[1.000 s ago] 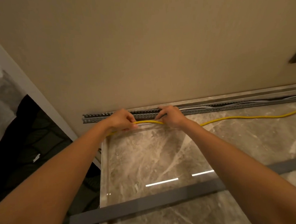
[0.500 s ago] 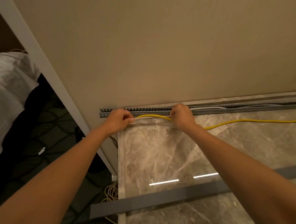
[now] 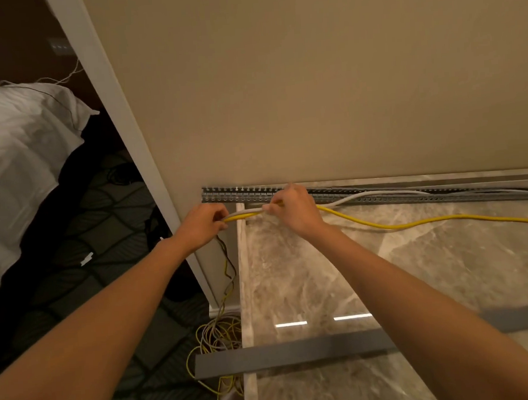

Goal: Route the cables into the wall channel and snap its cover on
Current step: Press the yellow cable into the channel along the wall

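Observation:
A grey slotted wall channel (image 3: 380, 196) runs along the foot of the beige wall, above the marble slab. A yellow cable (image 3: 412, 223) and a white cable (image 3: 364, 195) stretch between my two hands just below the channel's left end. My left hand (image 3: 204, 223) pinches both cables at the slab's left corner. My right hand (image 3: 291, 210) grips them a short way to the right. The yellow cable trails right across the marble; the white one rises into the channel. The long grey cover strip (image 3: 296, 351) lies flat on the marble, under my right forearm.
A tangle of loose yellow and grey cable (image 3: 217, 335) lies on the floor beside the slab's left edge. A white door frame (image 3: 121, 106) slants up the left side. Beyond it are dark patterned carpet (image 3: 82, 229) and white bedding (image 3: 15, 147).
The view has shifted left and closer. A white cable now lies with the yellow one between my hands, and both hands have drawn slightly away from the channel.

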